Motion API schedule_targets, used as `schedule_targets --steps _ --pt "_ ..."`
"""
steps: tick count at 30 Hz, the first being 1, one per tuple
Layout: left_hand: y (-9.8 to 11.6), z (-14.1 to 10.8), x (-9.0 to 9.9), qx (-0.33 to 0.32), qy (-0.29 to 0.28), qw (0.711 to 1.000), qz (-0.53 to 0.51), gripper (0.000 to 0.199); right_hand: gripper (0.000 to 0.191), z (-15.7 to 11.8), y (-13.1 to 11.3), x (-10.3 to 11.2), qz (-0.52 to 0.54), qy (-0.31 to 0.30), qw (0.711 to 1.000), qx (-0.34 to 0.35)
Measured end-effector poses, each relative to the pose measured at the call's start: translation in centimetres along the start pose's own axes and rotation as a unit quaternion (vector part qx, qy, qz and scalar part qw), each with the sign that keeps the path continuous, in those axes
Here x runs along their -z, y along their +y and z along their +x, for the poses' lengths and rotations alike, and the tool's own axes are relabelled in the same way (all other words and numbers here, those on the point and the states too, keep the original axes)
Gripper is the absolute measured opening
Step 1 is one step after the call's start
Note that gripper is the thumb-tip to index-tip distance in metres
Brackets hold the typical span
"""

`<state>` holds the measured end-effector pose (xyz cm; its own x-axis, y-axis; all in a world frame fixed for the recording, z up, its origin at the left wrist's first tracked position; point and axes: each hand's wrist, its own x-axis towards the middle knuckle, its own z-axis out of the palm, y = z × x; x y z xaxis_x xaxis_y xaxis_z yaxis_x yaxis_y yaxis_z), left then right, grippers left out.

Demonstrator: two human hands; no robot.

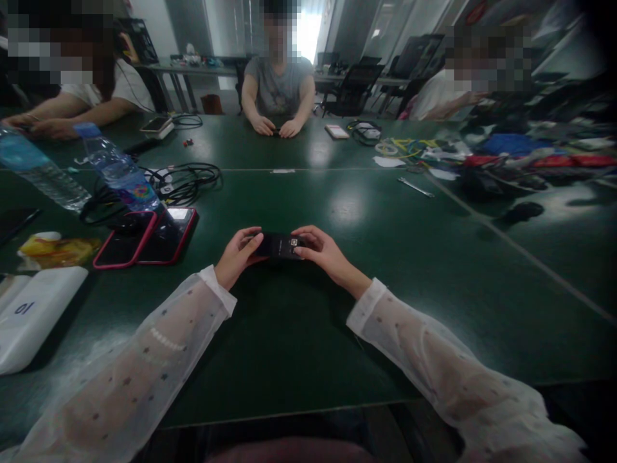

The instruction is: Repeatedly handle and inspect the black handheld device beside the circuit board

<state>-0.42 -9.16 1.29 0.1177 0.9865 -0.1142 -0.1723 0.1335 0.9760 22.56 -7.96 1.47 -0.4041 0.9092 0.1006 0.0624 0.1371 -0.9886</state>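
Observation:
A small black box-like object (278,245) with white print and a square pale mark near its right end lies between my hands, over the green table (289,347). My left hand (238,254) grips its left end, with the thumb on top and the fingers behind. At the right end, my right hand (325,254) holds it, the thumb at the front near the pale mark and the fingers curled at the back. Whether the object rests on the tabletop or is slightly lifted is hard to tell.
To the left are red-edged phones (168,238), bottles (120,168), black cables (197,183), a yellow packet (60,249) and a white box (43,315). A wrench (415,187) and piled cables (409,148) lie right. Three people sit around the table.

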Motion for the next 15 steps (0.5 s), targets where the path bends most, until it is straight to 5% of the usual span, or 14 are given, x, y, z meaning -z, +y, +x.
schedule_targets --steps 10,15 --pt "0.15 0.2 0.29 0.073 0.022 0.992 -0.097 0.036 0.042 0.14 0.25 -0.38 -0.019 -0.024 1.0 -0.003" --pt "0.11 0.36 0.22 0.074 0.033 0.992 -0.101 0.034 0.061 0.03 -0.17 -0.74 -0.099 -0.02 0.992 0.075"
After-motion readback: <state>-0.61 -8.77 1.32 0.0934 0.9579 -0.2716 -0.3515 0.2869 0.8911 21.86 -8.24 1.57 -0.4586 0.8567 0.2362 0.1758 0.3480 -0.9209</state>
